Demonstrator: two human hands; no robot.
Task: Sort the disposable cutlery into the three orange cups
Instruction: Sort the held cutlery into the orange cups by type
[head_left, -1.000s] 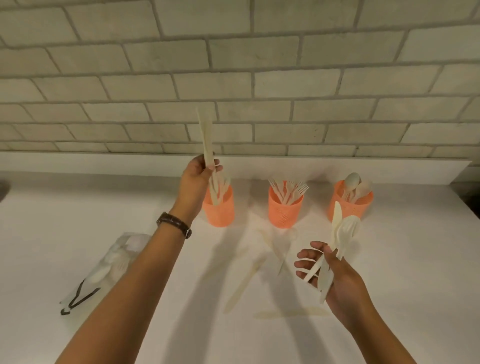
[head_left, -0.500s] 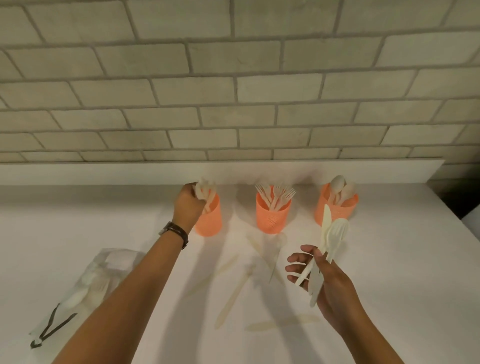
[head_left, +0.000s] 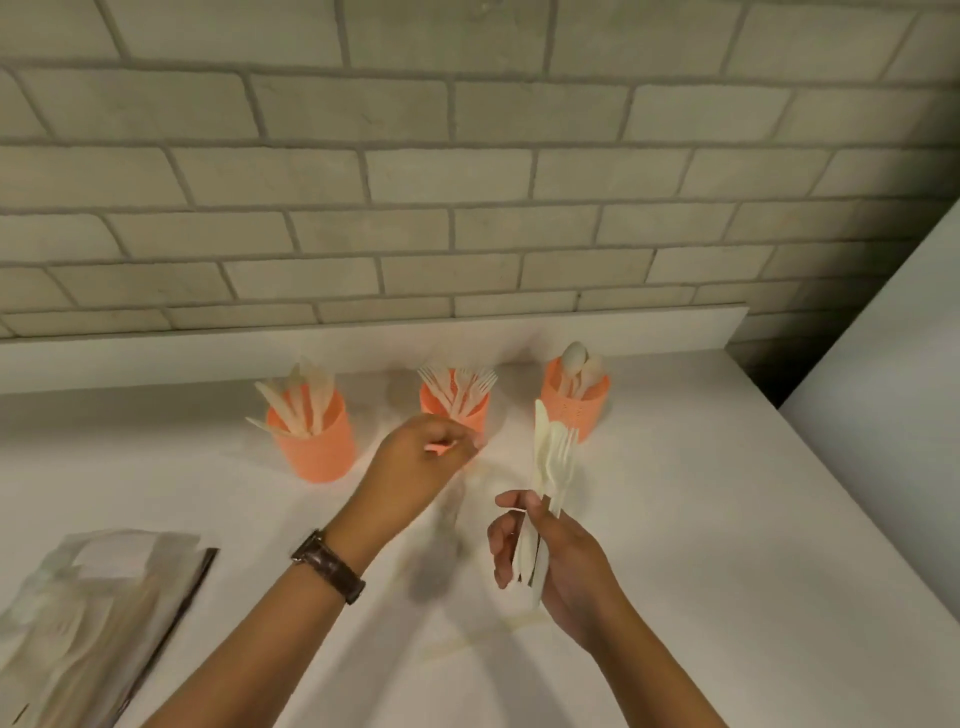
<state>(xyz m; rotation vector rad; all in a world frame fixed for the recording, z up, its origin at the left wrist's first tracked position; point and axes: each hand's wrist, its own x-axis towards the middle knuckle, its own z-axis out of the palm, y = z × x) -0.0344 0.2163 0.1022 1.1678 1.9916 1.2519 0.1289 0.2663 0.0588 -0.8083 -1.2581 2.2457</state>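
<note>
**Cutlery bunch upright in right hand, three cups at the wall**

White counter (head_left: 727, 519) runs to a low ledge w/ grey brick wall (head_left: 467, 208) behind. Three orange cups in a row: knives (head_left: 314, 439), forks (head_left: 454, 400), spoons (head_left: 575, 402), business ends up. Right hand (head_left: 550, 558) curls closed round a cutlery bunch (head_left: 553, 462), long axis near vertical, tips up, just in front of spoon cup. Left hand (head_left: 415, 467) loosely curled, blurred; can't tell if holding anything. Bag (head_left: 78, 613) at left.

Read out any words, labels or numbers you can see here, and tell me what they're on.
None can be read.
The plastic bag at lower left has a pale patch, too blurred to tell if it carries print.
The three orange cups, the cutlery and the wristwatch show no text.
</note>
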